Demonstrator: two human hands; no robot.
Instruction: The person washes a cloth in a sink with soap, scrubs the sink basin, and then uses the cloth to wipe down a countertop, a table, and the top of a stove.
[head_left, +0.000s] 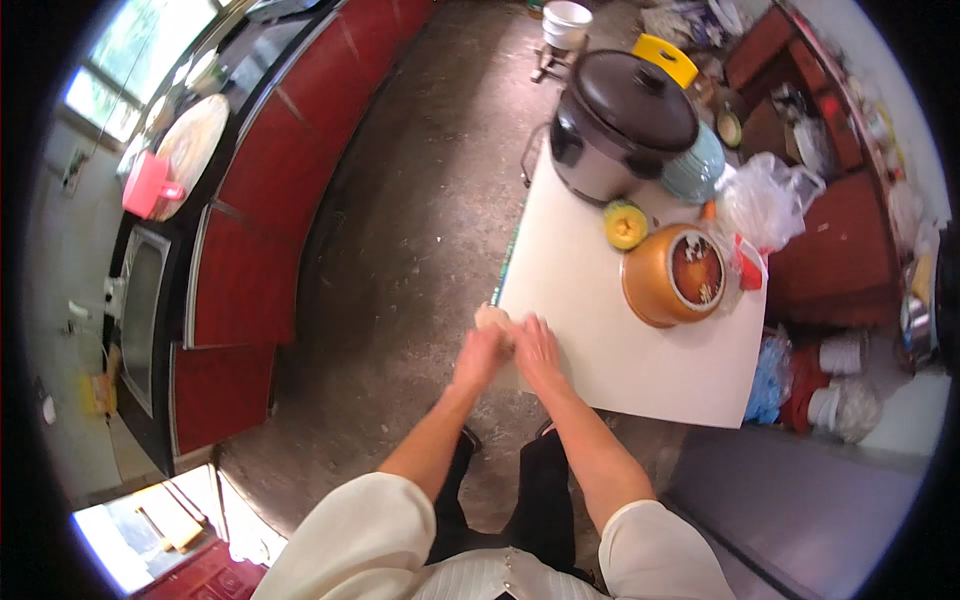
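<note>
Both hands meet at the near left corner of a white-topped table (585, 330). My left hand (481, 354) is closed around a small pale beige thing (492, 318), blurred and partly covered by the fingers; its kind is not clear. My right hand (537, 348) lies right beside it, back upward, fingers bent over the tabletop. Whether the right fingers also grip the beige thing cannot be made out. Farther along the table, an orange-brown pot (645, 281) stands with its worn base facing up. A cut yellow-green squash (625, 225) rests behind it.
A large dark lidded pot (626, 127), a pale blue container (694, 165) and a clear plastic bag (772, 199) crowd the table's far end. Red cabinets (247, 262) with a sink (144, 322) run along the left. A white bucket (566, 26) stands beyond the table.
</note>
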